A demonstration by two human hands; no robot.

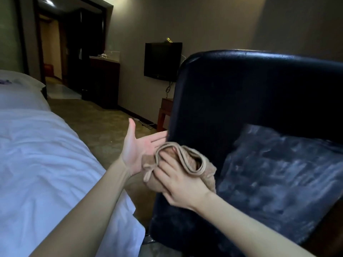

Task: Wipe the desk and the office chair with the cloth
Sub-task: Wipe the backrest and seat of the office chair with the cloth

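A black leather office chair (241, 93) fills the right half of the head view, its worn seat cushion (278, 175) streaked grey. My right hand (178, 182) grips a bunched tan cloth (196, 164) against the chair's left side, near the seat's front corner. My left hand (137, 149) is held palm up with fingers spread, just left of the cloth, its fingertips reaching the chair's left edge. The left hand holds nothing. The desk is not in view.
A bed with white sheets (37, 154) lies close on the left, with a narrow strip of carpet (96, 130) between it and the chair. A wall-mounted TV (163, 61), a small wooden table (165, 112) and a dark cabinet (104, 80) stand further back.
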